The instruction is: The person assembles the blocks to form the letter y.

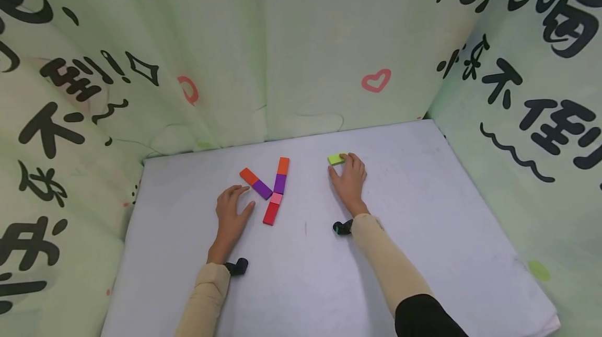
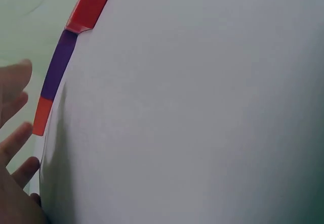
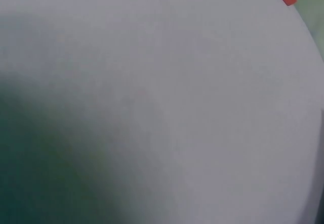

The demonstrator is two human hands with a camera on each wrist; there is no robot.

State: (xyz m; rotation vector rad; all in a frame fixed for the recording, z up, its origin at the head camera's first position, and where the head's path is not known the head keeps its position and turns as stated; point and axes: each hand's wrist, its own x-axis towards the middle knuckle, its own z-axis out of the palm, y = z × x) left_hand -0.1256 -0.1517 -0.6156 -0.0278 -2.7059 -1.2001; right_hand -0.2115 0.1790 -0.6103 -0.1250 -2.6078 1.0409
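Against the right hand (image 1: 350,180) lies a yellow-green block (image 1: 335,159).

On the white surface (image 1: 305,285), six blocks make a Y. The red block (image 1: 271,213) is nearest, with the pink block (image 1: 276,198) at its far end. One arm has a purple block (image 1: 262,189), then an orange block (image 1: 249,176) to the far left. The other has a second purple block (image 1: 279,184) and a second orange block (image 1: 283,165). The left hand (image 1: 230,213) is loose, just left of the Y. The right hand (image 1: 351,183) pinches a green block (image 1: 335,159) at the far right.
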